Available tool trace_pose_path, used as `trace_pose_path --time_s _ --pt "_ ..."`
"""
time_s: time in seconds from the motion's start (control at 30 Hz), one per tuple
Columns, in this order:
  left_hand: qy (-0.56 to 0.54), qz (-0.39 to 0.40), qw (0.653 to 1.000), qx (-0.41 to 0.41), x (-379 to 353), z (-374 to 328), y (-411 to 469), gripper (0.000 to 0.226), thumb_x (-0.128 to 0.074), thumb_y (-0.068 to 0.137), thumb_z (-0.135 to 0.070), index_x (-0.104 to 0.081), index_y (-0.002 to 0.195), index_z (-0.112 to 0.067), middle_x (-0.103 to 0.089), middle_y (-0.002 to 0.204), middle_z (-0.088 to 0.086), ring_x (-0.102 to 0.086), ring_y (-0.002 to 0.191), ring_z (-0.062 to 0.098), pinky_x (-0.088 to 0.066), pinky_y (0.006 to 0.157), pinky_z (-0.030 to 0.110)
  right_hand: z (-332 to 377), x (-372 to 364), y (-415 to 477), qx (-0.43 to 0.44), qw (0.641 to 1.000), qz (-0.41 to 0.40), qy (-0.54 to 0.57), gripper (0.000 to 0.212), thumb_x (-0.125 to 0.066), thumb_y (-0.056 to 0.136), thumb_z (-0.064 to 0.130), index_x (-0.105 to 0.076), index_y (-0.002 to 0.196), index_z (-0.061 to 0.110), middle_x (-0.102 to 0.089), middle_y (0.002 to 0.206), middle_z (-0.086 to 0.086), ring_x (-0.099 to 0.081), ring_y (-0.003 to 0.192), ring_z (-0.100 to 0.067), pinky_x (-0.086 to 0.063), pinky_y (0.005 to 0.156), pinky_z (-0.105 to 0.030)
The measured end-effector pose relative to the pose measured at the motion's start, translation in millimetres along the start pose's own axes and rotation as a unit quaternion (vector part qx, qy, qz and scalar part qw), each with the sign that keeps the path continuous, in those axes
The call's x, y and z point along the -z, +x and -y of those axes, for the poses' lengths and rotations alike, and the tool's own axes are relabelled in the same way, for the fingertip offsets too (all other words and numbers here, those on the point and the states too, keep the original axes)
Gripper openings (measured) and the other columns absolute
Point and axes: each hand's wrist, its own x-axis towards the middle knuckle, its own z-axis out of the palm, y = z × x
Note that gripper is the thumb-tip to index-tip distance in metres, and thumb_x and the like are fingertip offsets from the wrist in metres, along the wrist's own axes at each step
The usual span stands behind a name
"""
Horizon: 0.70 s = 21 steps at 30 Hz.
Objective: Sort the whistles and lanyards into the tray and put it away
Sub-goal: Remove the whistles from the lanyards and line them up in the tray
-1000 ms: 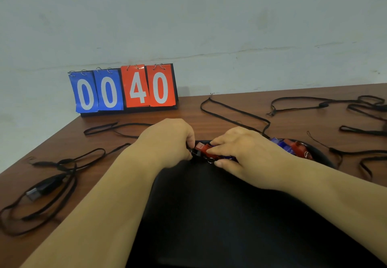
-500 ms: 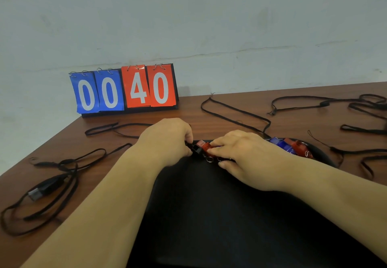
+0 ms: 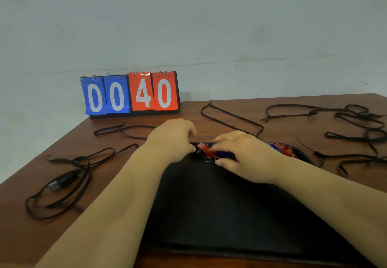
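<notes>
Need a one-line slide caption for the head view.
Left hand and right hand pinch a red whistle at the black tray's far edge; loose lanyards lie on the table around it.

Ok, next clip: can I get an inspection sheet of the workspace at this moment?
Surface: brown wooden table, set against the wall.
Job's things: black tray in front of the person; red plastic whistle at its far edge; red and blue whistles further right; black cord lanyards loose on the table, outside the tray.
Clutter: blue-and-red flip scoreboard reading 00 40.
Hands: left hand curled beside the red plastic whistle, grip unclear; right hand grips the red plastic whistle.
Cables: black USB cable among the left lanyards.
Surroundings: pale painted wall.
</notes>
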Motion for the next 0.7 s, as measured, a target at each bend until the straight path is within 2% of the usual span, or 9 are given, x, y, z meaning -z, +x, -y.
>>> trace_pose_path --time_s 0.13,0.27,0.4,0.53,0.7 --pt "-0.021 -0.047 0.999 -0.008 23 0 -23 0.038 -0.075 0.091 -0.031 -0.063 0.127 -0.030 -0.064 0.118 -0.007 -0.060 0.105 0.013 -0.052 0.094 0.033 4 19 0 -0.012 1.000 0.013 -0.008 0.038 -0.061 0.095 0.050 -0.062 0.131 0.038 -0.060 0.135 0.018 -0.050 0.125 -0.008 -0.041 0.111 -0.035" --pt "-0.037 -0.069 0.997 0.016 38 25 -65 0.042 -0.075 0.091 -0.037 -0.060 0.130 -0.034 -0.064 0.119 -0.011 -0.060 0.107 0.010 -0.051 0.094 0.031 31 33 7 -0.002 1.000 0.014 -0.009 0.029 -0.063 0.095 0.047 -0.064 0.123 0.042 -0.059 0.118 0.023 -0.052 0.109 -0.003 -0.049 0.102 -0.033" --pt "-0.044 -0.096 0.992 0.064 44 68 -112 0.046 -0.075 0.089 -0.040 -0.057 0.131 -0.037 -0.064 0.125 -0.013 -0.060 0.108 0.007 -0.053 0.093 0.029 81 31 16 0.049 0.999 0.013 -0.016 0.032 -0.062 0.096 0.046 -0.062 0.127 0.039 -0.059 0.126 0.018 -0.053 0.115 -0.004 -0.048 0.103 -0.031" --pt "-0.024 -0.115 0.982 0.149 56 128 -153 0.056 -0.079 0.085 -0.040 -0.055 0.136 -0.035 -0.061 0.134 -0.007 -0.059 0.118 0.015 -0.050 0.102 0.036 132 22 39 0.104 0.994 0.012 0.008 0.033 -0.061 0.095 0.047 -0.062 0.127 0.039 -0.060 0.129 0.017 -0.055 0.117 -0.003 -0.048 0.103 -0.028" --pt "-0.059 -0.133 0.969 0.201 58 193 -186 0.043 -0.081 0.084 -0.030 -0.064 0.124 -0.034 -0.065 0.118 -0.009 -0.062 0.111 0.015 -0.051 0.097 0.037 193 11 75 0.150 0.988 0.011 0.021 0.032 -0.060 0.098 0.042 -0.063 0.129 0.034 -0.062 0.129 0.011 -0.058 0.117 -0.008 -0.050 0.102 -0.032"
